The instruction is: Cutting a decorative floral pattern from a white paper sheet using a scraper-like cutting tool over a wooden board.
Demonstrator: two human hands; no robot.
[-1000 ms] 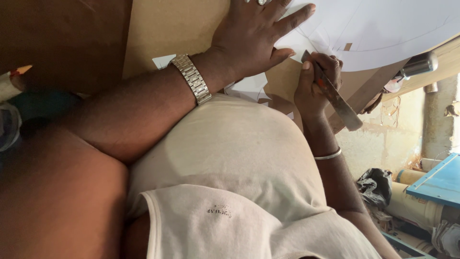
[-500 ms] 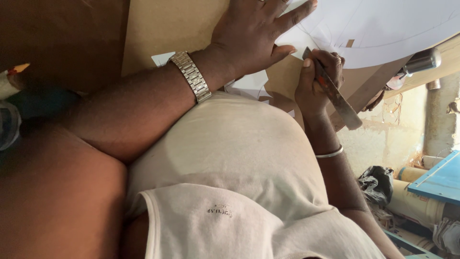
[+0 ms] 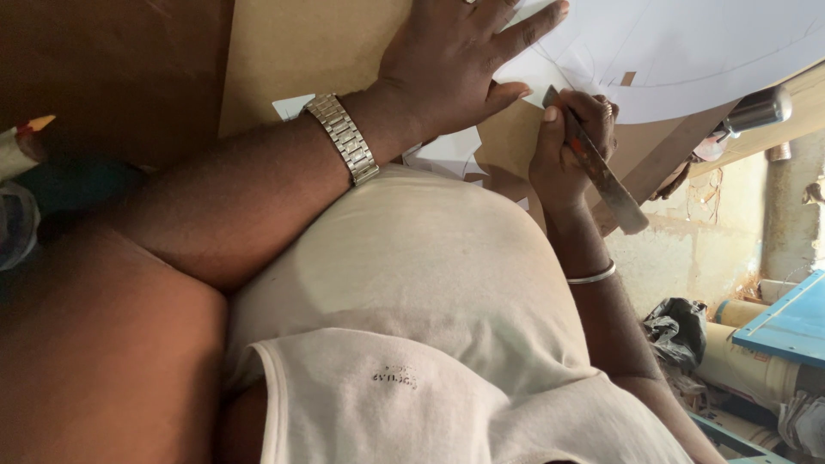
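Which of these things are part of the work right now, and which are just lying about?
In use:
left hand, flat on the white paper sheet
right hand, gripping the flat metal blade
tan board underneath

Lying about:
white paper scraps
black plastic bag
blue panel

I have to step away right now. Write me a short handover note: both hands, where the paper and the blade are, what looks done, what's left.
Left hand: flat, fingers spread, pressing the white paper sheet onto the brown board; metal wristwatch on that wrist.
Right hand: fist grip on a flat metal blade, its upper end at the paper's edge near the left thumb.
Done: white offcuts lie by the left wrist, and the sheet's edge shows notches.
Left: pencil lines remain on the sheet; how far the cut has run along them cannot be told.
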